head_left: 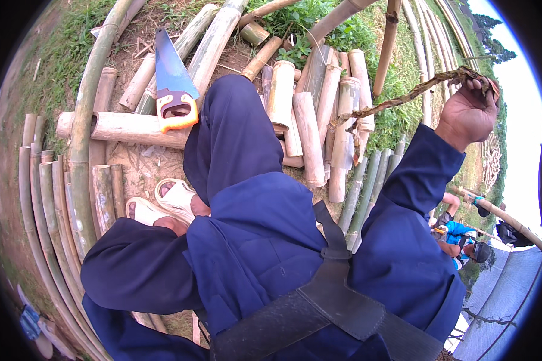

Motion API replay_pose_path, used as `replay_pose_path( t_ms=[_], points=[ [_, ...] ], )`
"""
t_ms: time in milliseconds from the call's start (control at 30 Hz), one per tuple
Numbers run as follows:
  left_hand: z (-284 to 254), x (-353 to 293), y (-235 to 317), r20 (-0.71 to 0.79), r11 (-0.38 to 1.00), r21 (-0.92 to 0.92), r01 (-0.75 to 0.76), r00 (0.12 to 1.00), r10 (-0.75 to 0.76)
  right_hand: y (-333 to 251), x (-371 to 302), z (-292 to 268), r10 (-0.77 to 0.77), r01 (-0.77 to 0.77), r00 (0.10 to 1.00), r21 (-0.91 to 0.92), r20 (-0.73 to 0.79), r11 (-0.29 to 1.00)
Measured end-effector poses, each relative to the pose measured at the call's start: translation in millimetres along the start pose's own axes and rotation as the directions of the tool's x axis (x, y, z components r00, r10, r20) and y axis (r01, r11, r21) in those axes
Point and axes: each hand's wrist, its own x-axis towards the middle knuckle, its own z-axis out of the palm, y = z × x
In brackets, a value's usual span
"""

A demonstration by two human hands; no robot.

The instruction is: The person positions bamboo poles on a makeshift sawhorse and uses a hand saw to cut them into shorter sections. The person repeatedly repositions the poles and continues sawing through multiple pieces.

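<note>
My right hand (pixel 468 114), raised at the upper right, has its fingers curled round a dry, brown, twisted plant strip (pixel 412 95). The strip's ragged end hangs to the left, over several cut bamboo pieces (pixel 310 138). A dark blue sleeve (pixel 135 328) shows at the lower left, but my left hand is out of view. A handsaw (pixel 176 69) with a blue blade and an orange-and-dark handle rests against a thick bamboo length (pixel 135 128), beside my bent knee. Neither hand touches the saw.
Long bamboo poles (pixel 90 120) stand or lie along the left. More bamboo (pixel 208 45) lies on the grass and dirt ahead. My feet wear pale sandals (pixel 153 210). A person in a bright blue top (pixel 457 231) is at the right, near a greyish sheet (pixel 500 301).
</note>
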Motion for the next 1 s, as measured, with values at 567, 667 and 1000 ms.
replay_pose_path(
  t_ms=[567, 667, 1000],
  points=[
    [5.2, 10.6, 317.4, -0.172, 0.846, 0.119, -0.519, 0.829, 0.533, 159.9, -238.8, 27.5, 0.825, -0.076, 0.467, -0.915, 0.318, 0.395],
    [6.8, 11.6, 388.2, -0.169, 0.845, 0.174, -0.505, 0.830, 0.531, 159.0, -290.3, 65.8, 0.740, -0.015, 0.465, -0.831, 0.486, 0.556],
    [39.0, 46.9, 425.6, 0.012, 0.884, 0.221, -0.412, 0.907, 0.420, 172.8, -312.4, 103.2, 0.745, 0.214, 0.488, -0.890, 0.454, 0.402]
  ],
)
